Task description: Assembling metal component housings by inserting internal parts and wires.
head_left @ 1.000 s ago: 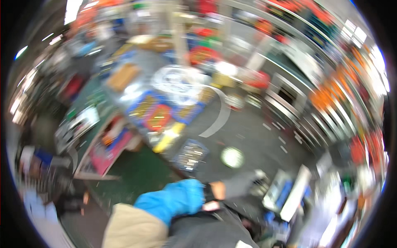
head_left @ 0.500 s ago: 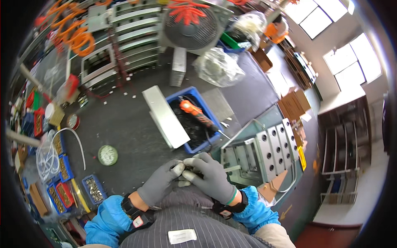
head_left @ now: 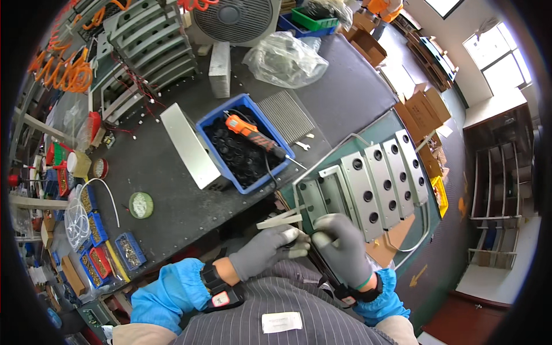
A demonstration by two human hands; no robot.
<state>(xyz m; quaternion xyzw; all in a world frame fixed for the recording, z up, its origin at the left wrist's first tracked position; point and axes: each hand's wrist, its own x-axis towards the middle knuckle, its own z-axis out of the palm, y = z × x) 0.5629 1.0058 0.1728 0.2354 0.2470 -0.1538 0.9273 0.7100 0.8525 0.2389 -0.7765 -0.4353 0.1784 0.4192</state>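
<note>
My left hand (head_left: pixel 265 250), in a grey glove, is closed with its fingertips together; what they hold is hidden. Close to its right, my gloved right hand (head_left: pixel 347 248) grips a long thin metal piece (head_left: pixel 323 265), seen nearly edge-on and dark along its side. Pale metal strips (head_left: pixel 280 221) show just beyond the left fingers; whether they belong to that piece I cannot tell. Ahead stands a blue bin (head_left: pixel 202 122) of black rubber rings (head_left: pixel 227 141), an orange electric screwdriver (head_left: pixel 250 132) lying across it. Silver metal panels (head_left: pixel 368 190) with black-ringed holes stand at the right.
A white metal box-shaped part (head_left: pixel 187 146) sits left of the bin. Beyond are a ribbed metal plate (head_left: pixel 286 117), a clear plastic bag (head_left: pixel 286 60) and a fan (head_left: pixel 233 17). A round green dish (head_left: pixel 141 205) and small blue trays (head_left: pixel 130 251) are at the left.
My view and both hands have shifted rightward toward the panels. The hands have moved apart, and a long thin metal piece now shows in the right hand.
</note>
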